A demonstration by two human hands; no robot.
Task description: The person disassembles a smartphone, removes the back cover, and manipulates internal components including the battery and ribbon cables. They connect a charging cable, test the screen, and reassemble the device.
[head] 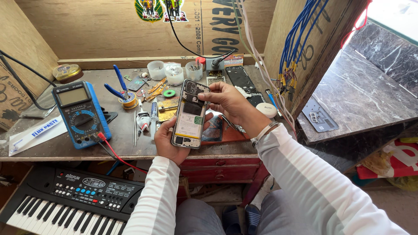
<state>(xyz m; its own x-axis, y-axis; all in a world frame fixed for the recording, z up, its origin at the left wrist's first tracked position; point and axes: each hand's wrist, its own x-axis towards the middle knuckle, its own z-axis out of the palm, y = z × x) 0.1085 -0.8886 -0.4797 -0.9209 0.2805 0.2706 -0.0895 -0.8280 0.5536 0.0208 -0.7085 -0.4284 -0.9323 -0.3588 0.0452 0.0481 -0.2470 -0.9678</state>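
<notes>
An opened smartphone (189, 116) with its back cover off shows a pale battery and circuit boards. My left hand (167, 141) cradles its lower half from beneath, above the front edge of the workbench (61, 150). My right hand (224, 101) pinches the phone's upper right corner near the camera module with fingertips. Both arms wear white sleeves, and a bracelet sits on the right wrist.
A blue multimeter (80, 114) with a red lead lies left. Blue-handled pliers (117, 85), solder, small plastic cups (174, 75) and loose parts crowd the bench back. A dark phone panel (240, 78) lies right. A black toy keyboard (65, 198) sits below. Blue wires (296, 39) hang right.
</notes>
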